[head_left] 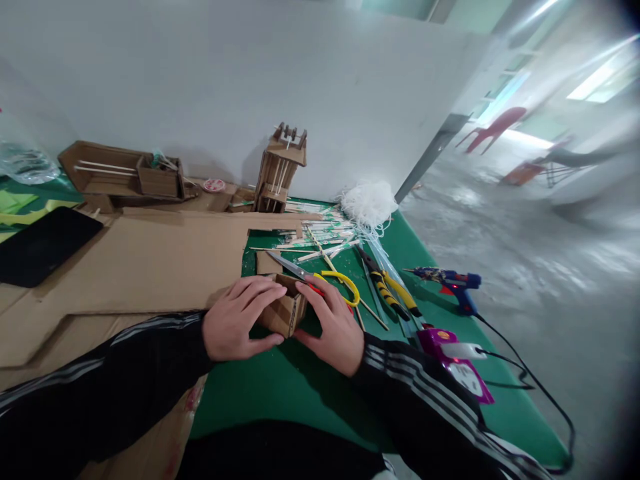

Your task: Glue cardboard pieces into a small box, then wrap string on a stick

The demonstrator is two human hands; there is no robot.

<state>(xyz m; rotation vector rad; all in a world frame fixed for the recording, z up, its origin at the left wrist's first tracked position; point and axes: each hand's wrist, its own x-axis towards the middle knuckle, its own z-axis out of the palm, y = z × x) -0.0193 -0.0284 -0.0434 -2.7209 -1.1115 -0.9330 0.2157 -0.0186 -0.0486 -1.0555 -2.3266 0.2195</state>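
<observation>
A small cardboard box (280, 315) with an opening at its top sits between my two hands, low over the green tabletop. My left hand (241, 317) grips its left side, thumb in front and fingers over the upper edge. On the other side, my right hand (331, 325) holds the box's right wall with curled fingers. Just behind it lie scissors (290, 265) with red and yellow handles, partly covered by my right hand. A small cardboard piece (269, 262) rests by the blades. The box's inside is mostly hidden by my fingers.
Large cardboard sheets (175, 260) cover the left. Pliers (383, 283), a glue gun (450, 283) and a purple power strip (455, 363) with cords lie right. Wrapped sticks (320, 233), white string (369, 203) and a cardboard tower (281, 170) stand behind. A black phone-like slab (47, 245) lies far left.
</observation>
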